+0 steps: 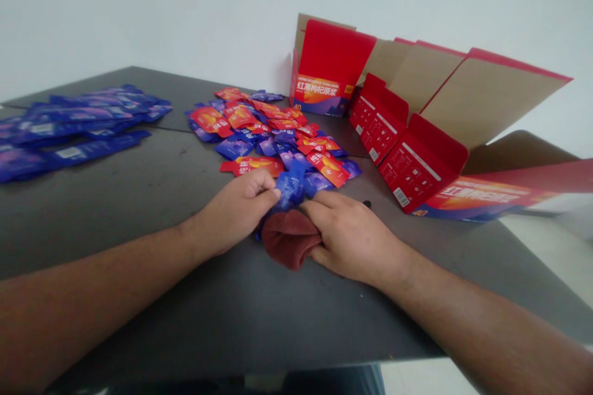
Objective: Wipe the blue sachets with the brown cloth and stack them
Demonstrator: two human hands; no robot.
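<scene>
Near the middle of the dark table, my left hand (pixel 236 207) pinches the edge of a blue sachet (pixel 290 189) between thumb and fingers. My right hand (pixel 354 231) is closed on a folded brown cloth (pixel 290 236), which lies against the lower part of the sachet. Part of the sachet is hidden under the cloth and fingers. Just beyond both hands spreads a loose pile of red sachets (pixel 239 115) and blue sachets (pixel 235 147). One red sachet (pixel 259 165) lies right beyond my left hand.
Long blue packets (pixel 83 112) are stacked on the left of the grey table (pixel 185 315). Red cartons with raised flaps stand at the right, one at the back (pixel 319 94) and others nearer (pixel 417 166). A pale wall rises behind the table.
</scene>
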